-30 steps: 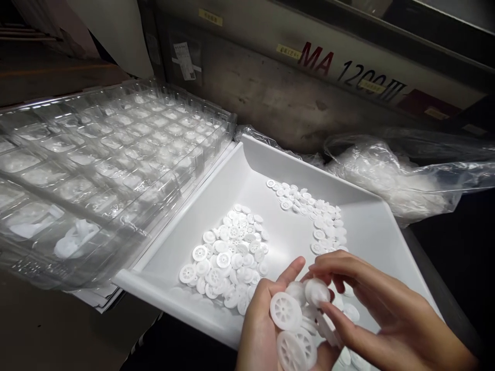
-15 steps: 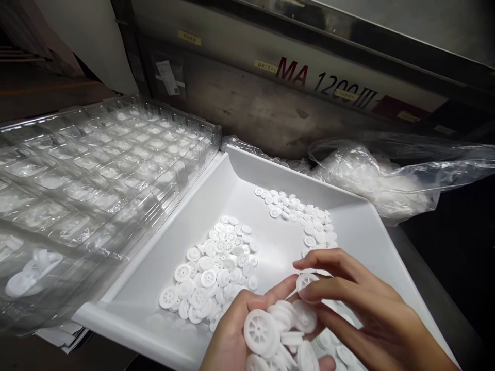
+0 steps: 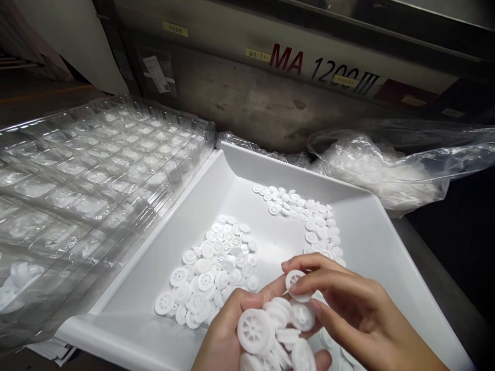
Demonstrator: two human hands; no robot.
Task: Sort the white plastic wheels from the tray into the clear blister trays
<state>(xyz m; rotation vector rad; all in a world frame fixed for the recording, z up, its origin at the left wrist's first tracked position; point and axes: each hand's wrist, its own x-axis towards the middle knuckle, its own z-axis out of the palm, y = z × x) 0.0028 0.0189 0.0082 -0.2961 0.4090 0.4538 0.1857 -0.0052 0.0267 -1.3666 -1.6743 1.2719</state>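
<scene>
My left hand is cupped over the near part of the white tray, its fingers curled round a heap of white plastic gears. Between thumb and fingers of my right hand is a single white spoked gear, just above that heap. Two groups of similar gears lie in the tray: one pile left of my hands, and another along the far and right side. Part of the right-hand group is hidden behind my right hand.
Stacked clear plastic blister trays with white parts in their pockets stand at the left. A clear plastic bag lies behind the tray's far right corner. A machine panel marked MA 1200III rises behind.
Both hands have shifted slightly left in the picture, with the gears still in them. The view has tilted a little. The piles in the tray look the same.
</scene>
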